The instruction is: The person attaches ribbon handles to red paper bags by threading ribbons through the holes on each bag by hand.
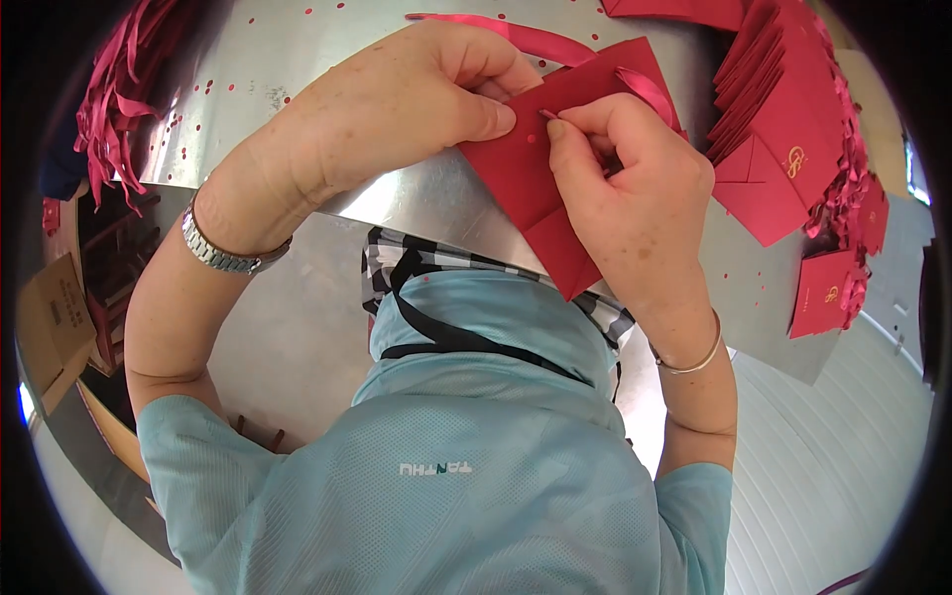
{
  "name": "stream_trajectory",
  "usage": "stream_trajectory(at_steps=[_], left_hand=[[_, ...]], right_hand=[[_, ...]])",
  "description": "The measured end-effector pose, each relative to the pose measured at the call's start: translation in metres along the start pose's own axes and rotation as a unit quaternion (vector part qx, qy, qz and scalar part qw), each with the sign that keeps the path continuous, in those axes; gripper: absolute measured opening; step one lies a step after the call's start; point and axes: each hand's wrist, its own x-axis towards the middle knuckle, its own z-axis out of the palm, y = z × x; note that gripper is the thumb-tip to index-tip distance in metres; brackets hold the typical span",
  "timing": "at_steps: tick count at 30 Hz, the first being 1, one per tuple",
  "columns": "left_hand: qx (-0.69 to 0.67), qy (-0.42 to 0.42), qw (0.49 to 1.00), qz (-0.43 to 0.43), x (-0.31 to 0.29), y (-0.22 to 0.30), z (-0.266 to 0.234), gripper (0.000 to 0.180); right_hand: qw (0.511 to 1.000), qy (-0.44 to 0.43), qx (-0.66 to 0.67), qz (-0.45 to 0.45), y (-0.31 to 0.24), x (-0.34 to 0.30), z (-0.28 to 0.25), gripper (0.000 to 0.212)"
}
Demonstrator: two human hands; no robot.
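A flat red paper gift bag [511,178] lies tilted over the metal table's near edge, its folded bottom toward me. My left hand [446,89] grips the bag's upper left edge, thumb on the front face and fingers behind. The thumb and forefinger of my right hand [635,178] pinch the end of a pink-red ribbon [548,114] at the bag's face, close to a small round spot. A loop of ribbon [647,91] rises behind my right hand, and another length [540,40] trails across the table beyond the bag.
Fanned red bags [783,129] are stacked at the right, with ribbon-handled bags [828,293] by the table's right end. A bunch of ribbons [124,89] hangs at the far left. Small red paper dots dot the metal table [426,213]. A cardboard box [58,322] stands lower left.
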Motion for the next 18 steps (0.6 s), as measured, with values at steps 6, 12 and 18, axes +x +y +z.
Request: stream_trajectory(at_steps=[6, 12, 18], left_hand=[[0.071, 0.052, 0.996, 0.01, -0.002, 0.0, 0.008, 0.024], [0.15, 0.061, 0.987, 0.004, -0.003, 0.007, 0.008, 0.016], [0.128, 0.001, 0.99, -0.059, 0.003, 0.03, -0.003, 0.007]], right_hand=[[0.998, -0.028, -0.053, -0.01, -0.001, 0.006, -0.001, 0.009], [1.0, -0.011, 0.024, -0.015, 0.009, -0.004, -0.009, 0.006], [1.0, -0.012, 0.017, -0.007, 0.011, -0.003, -0.009, 0.006]])
